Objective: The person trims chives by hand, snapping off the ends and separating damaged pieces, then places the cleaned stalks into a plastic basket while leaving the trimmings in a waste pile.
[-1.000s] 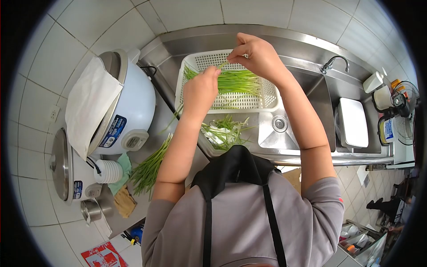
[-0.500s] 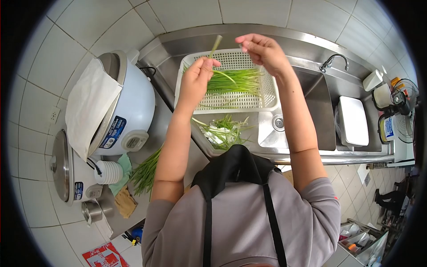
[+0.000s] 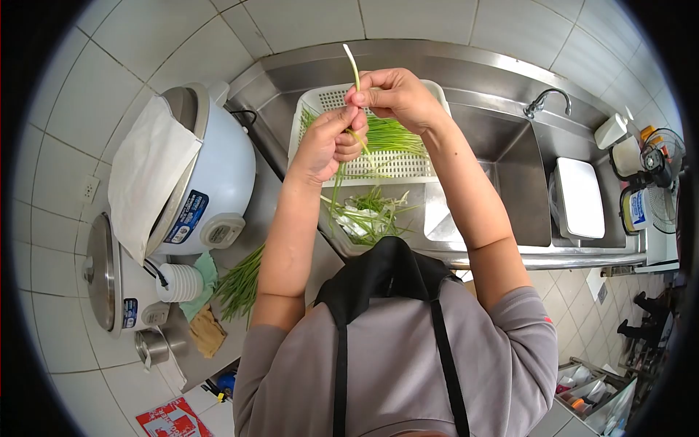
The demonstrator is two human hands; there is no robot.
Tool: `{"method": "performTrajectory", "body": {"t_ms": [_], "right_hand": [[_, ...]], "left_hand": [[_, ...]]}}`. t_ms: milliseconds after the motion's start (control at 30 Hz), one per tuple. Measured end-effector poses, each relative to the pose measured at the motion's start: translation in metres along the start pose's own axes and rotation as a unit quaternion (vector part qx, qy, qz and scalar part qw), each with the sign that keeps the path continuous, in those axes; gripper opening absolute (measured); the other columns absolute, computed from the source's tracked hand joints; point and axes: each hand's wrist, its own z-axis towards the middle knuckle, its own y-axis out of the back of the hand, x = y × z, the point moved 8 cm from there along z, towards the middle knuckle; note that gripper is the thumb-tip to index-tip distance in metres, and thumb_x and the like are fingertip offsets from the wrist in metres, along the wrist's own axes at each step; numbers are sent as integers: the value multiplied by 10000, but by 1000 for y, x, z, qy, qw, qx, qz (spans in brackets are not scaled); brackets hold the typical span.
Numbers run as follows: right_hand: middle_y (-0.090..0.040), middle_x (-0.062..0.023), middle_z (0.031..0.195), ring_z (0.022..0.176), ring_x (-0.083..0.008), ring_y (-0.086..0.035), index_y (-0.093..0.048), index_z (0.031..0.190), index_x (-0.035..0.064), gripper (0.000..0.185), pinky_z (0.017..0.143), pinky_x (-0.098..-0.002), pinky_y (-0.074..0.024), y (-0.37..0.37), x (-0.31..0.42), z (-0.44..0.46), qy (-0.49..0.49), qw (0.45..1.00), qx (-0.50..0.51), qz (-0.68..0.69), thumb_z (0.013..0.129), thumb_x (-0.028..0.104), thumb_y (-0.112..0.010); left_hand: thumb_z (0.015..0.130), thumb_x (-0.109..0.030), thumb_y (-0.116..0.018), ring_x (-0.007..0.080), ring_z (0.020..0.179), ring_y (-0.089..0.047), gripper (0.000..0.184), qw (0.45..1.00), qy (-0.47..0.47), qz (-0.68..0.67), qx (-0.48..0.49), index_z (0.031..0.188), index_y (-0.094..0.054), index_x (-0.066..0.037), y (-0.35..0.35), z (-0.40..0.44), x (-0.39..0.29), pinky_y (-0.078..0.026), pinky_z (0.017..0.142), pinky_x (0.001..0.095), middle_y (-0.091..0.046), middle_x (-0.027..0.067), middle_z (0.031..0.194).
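Fingers of the left hand (image 3: pixel 331 146) are curled in, with the thumb pressed on top, so the long green stalk (image 3: pixel 353 64) seems held tight and does not flop. The right hand (image 3: pixel 399 95) is right beside it, just above. Its thumb and pointing finger pinch the same stalk, with hardly any gap between them. I cannot tell what its other fingers do. The stalk's white end sticks up past both hands, maybe so it is easy to see and get at. Its green part hangs down below the left hand.

Both hands are up over the white basket (image 3: pixel 393 180), which has lots of little holes, I think so water can run out. Many thin stalks (image 3: pixel 397 137) lie side by side in it, which looks neat. Messy green bits (image 3: pixel 371 217) sit in a heap nearer the person, maybe to be apart from the neat ones. One more green bunch (image 3: pixel 240 288) lies on the counter (image 3: pixel 251 251), close by the left arm, where it looks easy to reach.
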Motion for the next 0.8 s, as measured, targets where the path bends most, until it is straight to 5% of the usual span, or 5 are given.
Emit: {"method": "performTrajectory", "body": {"t_ms": [333,500,633,700,800], "right_hand": [[-462,44,555,453,-41,-294,-640,825,-16,179,412,-200,-222,4,25,5,19,997,-51,62,803,161,-650],[-411,52,562,504,-51,-314,-610,821,-7,182,445,-204,-261,41,52,2,152,962,-139,179,845,173,-595],[-517,48,710,599,-37,-411,-601,878,69,111,517,-174,-308,13,-4,-31,14,984,-160,-80,856,176,-574],[-580,0,804,681,-84,-503,-613,931,78,115,581,-218,-390,-25,-86,-41,-35,990,7,-139,850,148,-572],[-596,-88,934,838,-229,-565,-621,970,57,180,712,-326,-459,-56,-157,-72,67,909,48,-408,800,96,-576]], "left_hand": [[952,-325,-381,23,408,-199,336,977,31,-166,131,688,-410,-119,-18,-6,11,-158,365,179,-261,-82,507],[949,-325,-384,33,400,-198,335,989,42,-79,114,686,-418,-121,-10,-24,17,-158,361,187,-257,-77,498],[956,-304,-369,46,410,-208,313,985,-83,-134,70,702,-400,-123,14,-45,-22,-168,373,199,-268,-63,513],[960,-282,-359,58,437,-225,291,971,-132,-181,88,732,-414,-110,18,-52,-40,-189,397,205,-277,-47,532],[963,-256,-348,69,463,-238,272,959,-181,-210,61,766,-439,-93,31,-54,-52,-208,418,209,-285,-30,551]]}}
